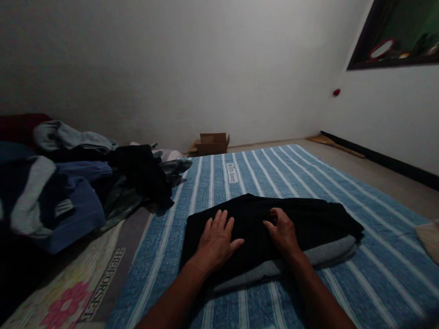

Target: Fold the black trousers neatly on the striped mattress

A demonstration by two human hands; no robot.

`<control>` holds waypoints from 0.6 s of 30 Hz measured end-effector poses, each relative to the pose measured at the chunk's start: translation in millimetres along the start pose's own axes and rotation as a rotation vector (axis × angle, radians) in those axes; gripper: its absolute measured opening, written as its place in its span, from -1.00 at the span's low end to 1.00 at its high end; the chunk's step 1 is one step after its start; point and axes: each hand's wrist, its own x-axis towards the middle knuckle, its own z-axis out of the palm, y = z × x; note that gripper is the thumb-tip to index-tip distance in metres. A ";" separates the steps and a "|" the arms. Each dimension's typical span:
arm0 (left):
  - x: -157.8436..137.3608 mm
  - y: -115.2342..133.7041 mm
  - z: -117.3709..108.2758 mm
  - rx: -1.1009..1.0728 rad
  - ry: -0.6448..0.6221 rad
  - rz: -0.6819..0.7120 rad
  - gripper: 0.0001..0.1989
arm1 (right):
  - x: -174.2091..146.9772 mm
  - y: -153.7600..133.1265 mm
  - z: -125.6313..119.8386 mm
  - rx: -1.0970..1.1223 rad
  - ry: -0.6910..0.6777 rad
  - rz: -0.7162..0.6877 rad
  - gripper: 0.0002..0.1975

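Note:
A black folded garment [312, 214] lies flat on the blue striped bedspread [157, 259]. Under its near edge shows a layer of grey cloth [332, 250]; whether this is part of the same garment I cannot tell. My left hand [216, 239] rests palm down on the garment's left part, fingers stretched out and thumb apart. Over the middle of the black cloth is my right hand [284, 233], its fingers loosely bent, with a gap between thumb and forefinger and nothing visible in it.
A heap of clothes [82, 192] fills the left side, over a floral sheet [104, 266]. By the wall stands an open cardboard box [212, 144]. Beige cloth [436, 242] lies at the right edge, and a broom-like object [337, 144] on the floor.

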 end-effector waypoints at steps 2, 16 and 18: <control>9.9 19.4 1.0 -0.027 0.018 0.114 -0.39 | -0.1 -0.9 -3.3 0.022 -0.001 0.036 -0.63; 44.5 58.2 25.1 -0.086 0.160 0.392 -0.48 | 13.8 53.3 -133.9 -0.584 0.369 0.317 -0.50; 44.5 60.4 29.9 -0.095 0.132 0.390 -0.49 | 11.4 68.4 -149.0 -0.617 0.348 0.470 -0.38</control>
